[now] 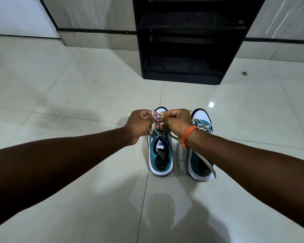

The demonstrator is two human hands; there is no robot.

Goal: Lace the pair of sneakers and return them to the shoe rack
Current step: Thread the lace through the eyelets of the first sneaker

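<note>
Two teal-and-white sneakers stand side by side on the tiled floor, toes pointing away from me. Above the left sneaker, my left hand and my right hand meet, each pinching an end of its grey lace. The lace rises from the top eyelets to my fingers. The right sneaker is partly under my right forearm; its grey lace is threaded but hangs loose, with ends trailing over the heel and between the shoes. The black shoe rack stands straight ahead, its shelves bare.
Glossy pale floor tiles surround the shoes. A tiled wall with a dark skirting strip runs behind the rack. A small dark scrap lies on the floor to the right of the rack. An orange thread band circles my right wrist.
</note>
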